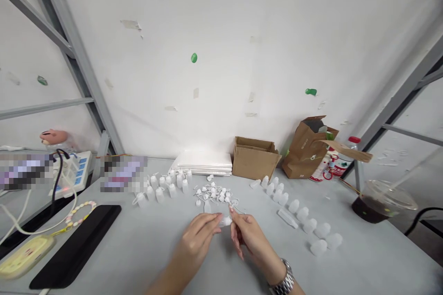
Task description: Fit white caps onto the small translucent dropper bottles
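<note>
Near the table's middle, my left hand (200, 235) is closed on a small translucent bottle (224, 221) lying sideways between my hands. My right hand (244, 230), with a metal watch at the wrist, is at the bottle's white cap end; its thumb points up and its other fingers curl. Just beyond is a pile of white caps with thin straps (216, 192). Another translucent bottle (207, 206) lies by the pile. Capped bottles (159, 194) stand at the left. Several uncapped bottles (302, 214) form a double row at the right, with one lying down (287, 218).
At the back are white sheets (204, 163), a cardboard box (255, 159) and a brown paper bag (304, 150). A drink cup (374, 207) stands far right. A black wrist pad (79, 244), a yellow case (26, 256) and cables lie left.
</note>
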Demonstrator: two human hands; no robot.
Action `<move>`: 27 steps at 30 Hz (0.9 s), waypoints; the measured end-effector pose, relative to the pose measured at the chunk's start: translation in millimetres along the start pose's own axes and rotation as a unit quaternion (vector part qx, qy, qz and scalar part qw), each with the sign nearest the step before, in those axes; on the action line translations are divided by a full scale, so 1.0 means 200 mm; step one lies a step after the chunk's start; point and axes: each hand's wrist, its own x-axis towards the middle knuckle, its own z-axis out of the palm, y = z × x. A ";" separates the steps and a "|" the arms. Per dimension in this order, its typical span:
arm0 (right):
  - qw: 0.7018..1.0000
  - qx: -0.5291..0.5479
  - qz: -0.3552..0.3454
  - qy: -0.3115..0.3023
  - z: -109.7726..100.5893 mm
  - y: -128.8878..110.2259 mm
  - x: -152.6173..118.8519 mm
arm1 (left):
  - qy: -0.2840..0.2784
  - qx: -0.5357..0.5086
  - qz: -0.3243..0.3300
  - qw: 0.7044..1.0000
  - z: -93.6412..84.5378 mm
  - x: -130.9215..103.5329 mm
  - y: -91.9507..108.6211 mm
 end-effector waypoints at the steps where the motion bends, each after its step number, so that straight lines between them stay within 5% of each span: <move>1: 0.999 -0.003 -0.021 0.028 -0.01 -0.01 0.00 | 0.018 -0.013 -0.047 0.999 0.00 0.01 0.00; 5: 0.984 0.026 -0.103 0.142 -0.06 -0.02 0.01 | 0.063 -0.110 -0.212 0.969 0.01 0.02 0.01; 9: 0.977 0.046 -0.149 0.147 -0.08 -0.03 0.01 | 0.070 -0.177 -0.261 0.946 0.01 0.02 0.00; 18: 0.971 -0.019 -0.169 0.167 -0.07 -0.03 0.00 | 0.070 -0.167 -0.246 0.952 0.01 0.02 0.01; 27: 0.972 -0.027 -0.177 0.155 -0.07 -0.01 0.01 | 0.045 -0.045 -0.165 0.984 0.01 0.01 0.02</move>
